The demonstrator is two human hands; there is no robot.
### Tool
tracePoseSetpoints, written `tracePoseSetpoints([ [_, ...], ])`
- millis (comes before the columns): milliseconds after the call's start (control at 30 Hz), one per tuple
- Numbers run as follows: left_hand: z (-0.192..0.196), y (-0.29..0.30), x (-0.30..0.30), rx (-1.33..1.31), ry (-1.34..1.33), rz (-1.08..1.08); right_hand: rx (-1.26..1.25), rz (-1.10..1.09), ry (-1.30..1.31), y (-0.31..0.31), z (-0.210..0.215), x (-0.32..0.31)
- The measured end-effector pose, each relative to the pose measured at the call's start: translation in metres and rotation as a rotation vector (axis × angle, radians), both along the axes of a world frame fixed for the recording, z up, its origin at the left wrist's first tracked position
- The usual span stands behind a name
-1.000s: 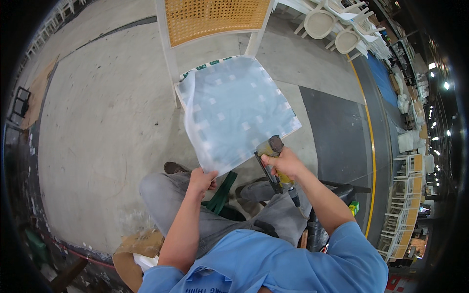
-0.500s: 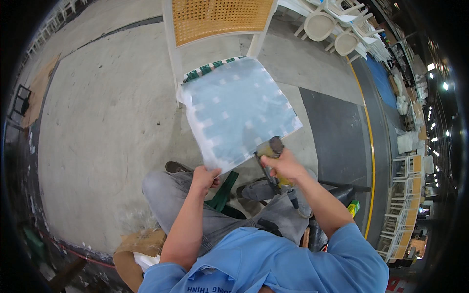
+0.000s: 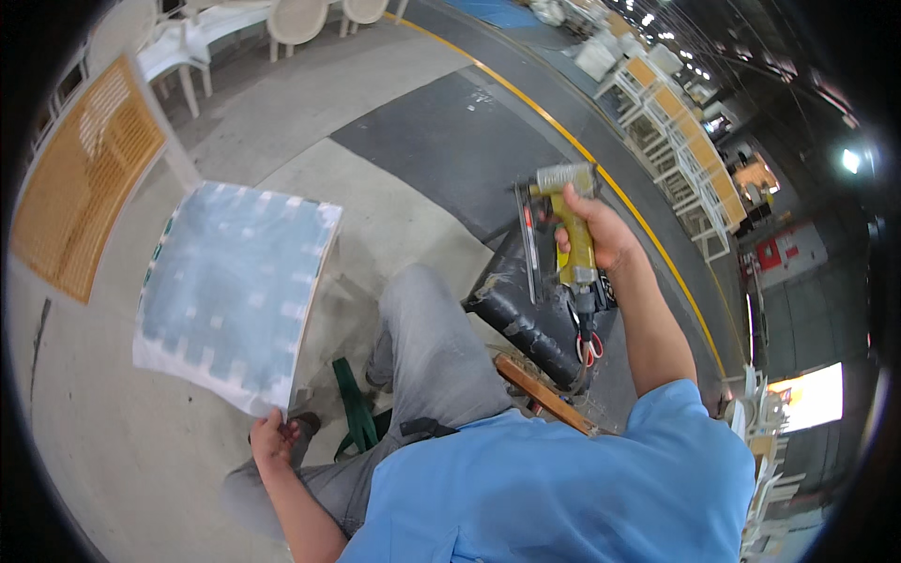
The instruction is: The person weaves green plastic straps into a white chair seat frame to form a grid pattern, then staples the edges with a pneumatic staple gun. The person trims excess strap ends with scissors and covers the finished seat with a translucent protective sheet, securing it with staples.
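Note:
A chair with a white frame and a woven cane backrest (image 3: pixel 84 188) stands at the left. Over its seat lies a thin whitish fabric sheet (image 3: pixel 230 286), with a grid of webbing showing faintly through. My left hand (image 3: pixel 274 441) is closed, pinching the sheet's near corner. Off to the right, away from the seat, my right hand (image 3: pixel 605 233) grips a yellow and grey pneumatic staple gun (image 3: pixel 580 255) by its handle. The gun is raised above a worn black padded surface (image 3: pixel 530 310).
Scissors (image 3: pixel 589 349) with red and white handles are below the staple gun. A wooden bar (image 3: pixel 542 392) lies beside my thigh. Green webbing (image 3: pixel 352 405) hangs near my legs. White chairs (image 3: pixel 676 164) line up beyond a yellow floor line (image 3: pixel 526 98).
The view has swung right, so the chair now appears farther left. My right hand has carried the staple gun from the seat's edge out to the right. My left hand still pinches the sheet's corner.

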State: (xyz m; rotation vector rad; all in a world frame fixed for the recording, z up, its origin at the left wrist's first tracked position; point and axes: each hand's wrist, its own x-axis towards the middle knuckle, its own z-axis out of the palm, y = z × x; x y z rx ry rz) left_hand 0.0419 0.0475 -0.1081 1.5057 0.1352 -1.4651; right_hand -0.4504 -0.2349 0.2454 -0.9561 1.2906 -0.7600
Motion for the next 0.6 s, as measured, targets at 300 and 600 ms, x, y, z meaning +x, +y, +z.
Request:
tracePoseSetpoints([
  [300,0.006,0.006,0.02,0.165,-0.131,0.051,0.327,-0.2,0.018,0.021,-0.188,-0.111],
  [600,0.057,0.003,0.066,0.008,-0.574,0.454,0.268,-0.049,0.745,0.003,-0.23,-0.149],
])
